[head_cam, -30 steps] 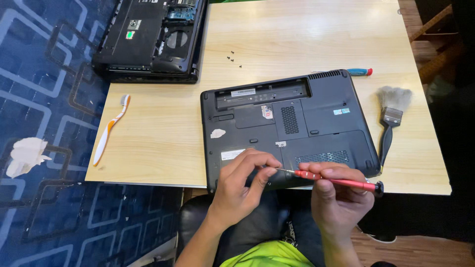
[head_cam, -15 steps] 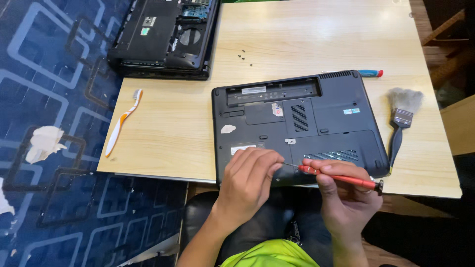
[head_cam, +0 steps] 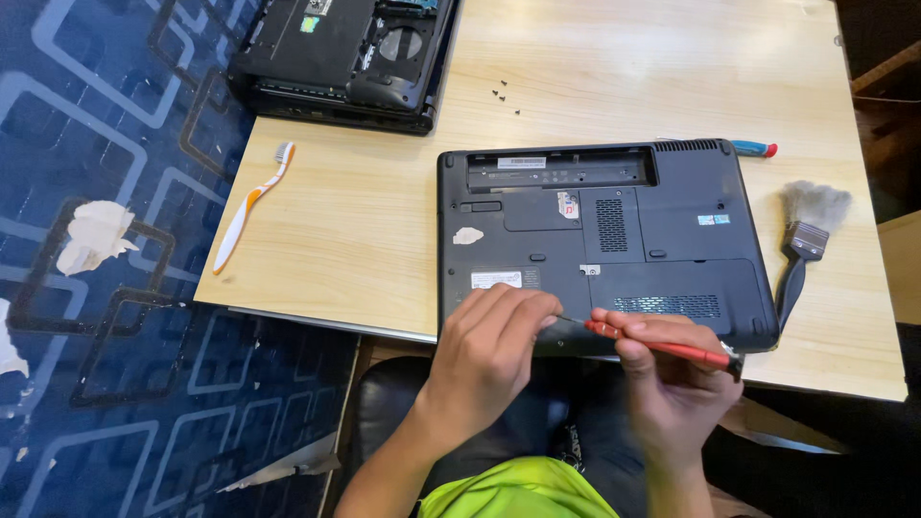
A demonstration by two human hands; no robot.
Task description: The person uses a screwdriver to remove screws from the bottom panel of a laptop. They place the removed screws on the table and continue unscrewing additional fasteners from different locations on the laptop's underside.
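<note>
Now right hand [head_cam: 672,369] holds screwdriver [head_cam: 662,343] on laptop [head_cam: 614,235]

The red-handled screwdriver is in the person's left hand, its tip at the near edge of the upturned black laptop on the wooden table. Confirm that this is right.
Not quite. The red-handled screwdriver is in the right hand, not the left, as the head view shows. The left hand rests beside its tip at the near edge of the upturned black laptop on the wooden table.

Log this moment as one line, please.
right hand: red screwdriver | left hand: steadying tip | on: upturned laptop | table
</note>
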